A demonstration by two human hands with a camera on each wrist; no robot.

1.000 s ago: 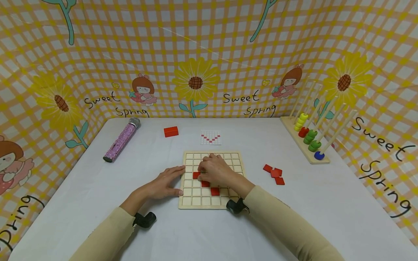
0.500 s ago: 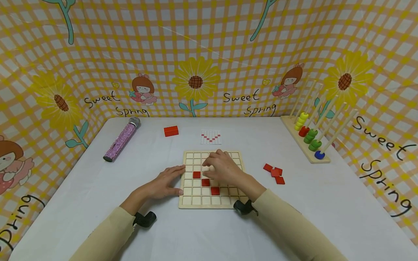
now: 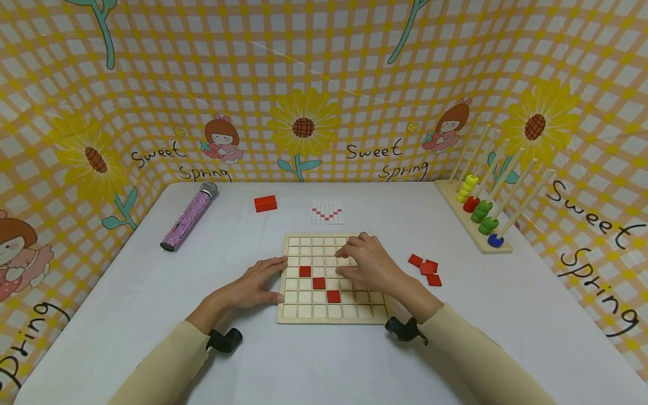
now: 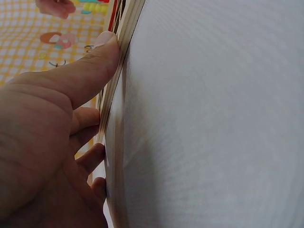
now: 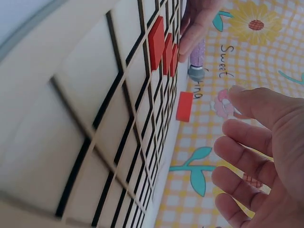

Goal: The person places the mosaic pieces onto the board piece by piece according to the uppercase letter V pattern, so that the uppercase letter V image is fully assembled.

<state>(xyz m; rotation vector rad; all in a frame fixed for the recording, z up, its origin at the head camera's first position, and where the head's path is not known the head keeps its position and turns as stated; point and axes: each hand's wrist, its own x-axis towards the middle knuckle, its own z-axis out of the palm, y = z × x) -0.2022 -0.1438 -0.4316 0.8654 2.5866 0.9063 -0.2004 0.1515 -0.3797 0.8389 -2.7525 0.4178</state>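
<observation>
A wooden grid board lies on the table before me. Three square red tiles sit in its cells, stepping diagonally down to the right. My left hand touches the board's left edge with thumb and fingertips spread along it; the left wrist view shows the thumb against the wooden rim. Above the right half of the board hovers my right hand, thumb and fingers apart with nothing between them, as the right wrist view also shows. Part of the grid is hidden beneath it.
Several loose red tiles lie right of the board. Behind it are a card printed with a red V pattern and a red block. A glittery microphone lies back left; a bead stand with upright pegs stands right.
My right hand has drawn away from the red tiles and moved right across the board, its fingers spreading, uncovering the upper left tile fully. My left hand has stayed at the edge.
</observation>
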